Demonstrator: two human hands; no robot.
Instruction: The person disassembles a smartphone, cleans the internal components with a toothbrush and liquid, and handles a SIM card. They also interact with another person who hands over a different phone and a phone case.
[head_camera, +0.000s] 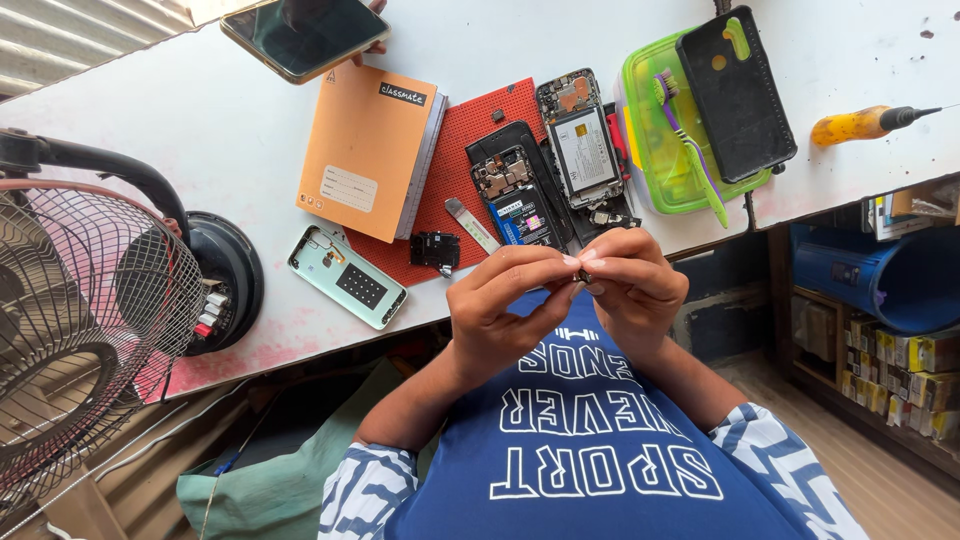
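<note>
Fan (70, 330) cut off at the desk's (180, 140) left edge. Orange notebook (365, 150) lies flat, a pale label low on its cover. Off the near edge, left hand (505, 300) and right hand (630, 285) meet fingertip to fingertip, pinching a tiny dark part (584, 275), too small to identify. Opened phones (550, 165) beyond; green tray (680, 130) right.

White desk (560, 30) seen across the top, pink-stained at 8 o'clock. Wire-guard fan (70, 330) placed at 9 o'clock. Shelves of small boxes (900, 370) and a blue bin (880, 275) seen at 3 o'clock. Wooden floor (900, 500) lit by daylight.
</note>
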